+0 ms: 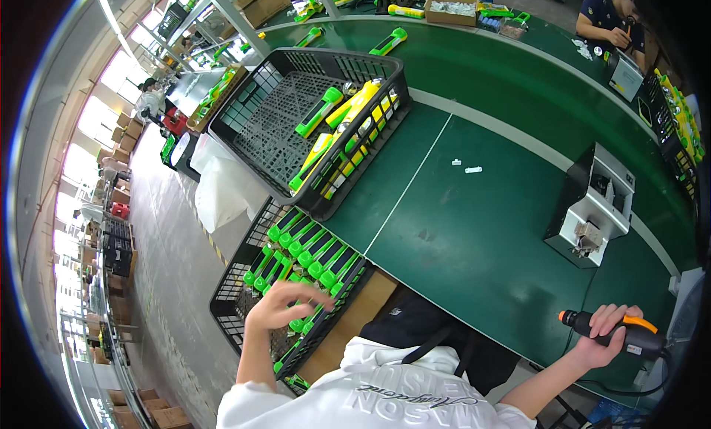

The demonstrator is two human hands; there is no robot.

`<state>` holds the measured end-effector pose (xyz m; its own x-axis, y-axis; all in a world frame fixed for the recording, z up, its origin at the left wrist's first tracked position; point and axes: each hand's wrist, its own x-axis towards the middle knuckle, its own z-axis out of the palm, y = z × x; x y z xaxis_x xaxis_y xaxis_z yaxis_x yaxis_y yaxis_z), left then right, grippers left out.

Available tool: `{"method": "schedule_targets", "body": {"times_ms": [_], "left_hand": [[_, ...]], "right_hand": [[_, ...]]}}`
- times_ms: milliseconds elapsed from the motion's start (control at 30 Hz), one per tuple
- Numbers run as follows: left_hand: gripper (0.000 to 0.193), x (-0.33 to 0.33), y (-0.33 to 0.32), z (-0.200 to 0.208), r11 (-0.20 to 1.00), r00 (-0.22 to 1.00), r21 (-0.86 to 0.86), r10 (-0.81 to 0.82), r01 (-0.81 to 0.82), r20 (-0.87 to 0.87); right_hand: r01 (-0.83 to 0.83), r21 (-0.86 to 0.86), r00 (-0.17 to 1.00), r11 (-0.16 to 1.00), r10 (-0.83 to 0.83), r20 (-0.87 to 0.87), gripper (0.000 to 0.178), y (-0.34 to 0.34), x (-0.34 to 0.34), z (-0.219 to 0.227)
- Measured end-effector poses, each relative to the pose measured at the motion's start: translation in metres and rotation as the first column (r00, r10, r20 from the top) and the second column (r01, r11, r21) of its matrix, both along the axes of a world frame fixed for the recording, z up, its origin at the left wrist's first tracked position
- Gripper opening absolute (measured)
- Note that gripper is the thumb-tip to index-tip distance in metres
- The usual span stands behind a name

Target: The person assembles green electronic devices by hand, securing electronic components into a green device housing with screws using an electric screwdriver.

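Note:
My right hand (609, 330) is wrapped round a black electric screwdriver (580, 322) with an orange tip and orange lever, held over the right end of the green table. Its dark cord runs off toward the lower right. My left hand (287, 307) reaches over the lower black crate (224, 305), fingers apart and nothing visible in them. Rows of green-and-black handheld devices (320, 253), which look like work lights, lie in that crate. The hand hides some of them, and whether it touches any I cannot tell.
A second black crate (275, 62) with yellow-green devices (361, 105) stands on the table's left. A silver-and-black metal box (592, 207) stands at right. Small white pieces (472, 170) lie mid-table (444, 244). Beyond runs a green belt (474, 81); a co-worker (609, 22) sits far right.

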<state>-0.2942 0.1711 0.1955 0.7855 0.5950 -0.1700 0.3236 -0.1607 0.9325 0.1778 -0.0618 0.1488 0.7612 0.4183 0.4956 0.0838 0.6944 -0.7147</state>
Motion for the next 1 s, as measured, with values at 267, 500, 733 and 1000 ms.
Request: {"method": "schedule_targets", "body": {"times_ms": [267, 500, 733, 1000], "left_hand": [[0.015, 0.113, 0.165, 0.046, 0.608, 0.903, 0.702, 0.411, -0.371, 0.122], [0.082, 0.093, 0.369, -0.024, 0.814, 0.393, 0.517, 0.398, 0.265, -0.829], [0.043, 0.075, 0.376, -0.037, 0.648, 0.574, 0.729, 0.517, 0.222, -0.634], [0.034, 0.06, 0.305, 0.056, 0.135, 0.805, 0.975, 0.59, -0.176, 0.064]], "right_hand": [[0.083, -0.061, 0.995, 0.995, -0.08, 0.052, 0.035, -0.019, 0.005, -0.005], [0.282, -0.097, 0.956, 0.954, -0.272, 0.107, 0.034, -0.024, 0.003, -0.002], [0.264, 0.031, 0.963, 0.964, -0.266, 0.046, 0.034, -0.028, 0.007, 0.012], [0.285, 0.15, 0.958, 0.947, -0.278, -0.069, 0.029, 0.009, 0.018, 0.039]]}}
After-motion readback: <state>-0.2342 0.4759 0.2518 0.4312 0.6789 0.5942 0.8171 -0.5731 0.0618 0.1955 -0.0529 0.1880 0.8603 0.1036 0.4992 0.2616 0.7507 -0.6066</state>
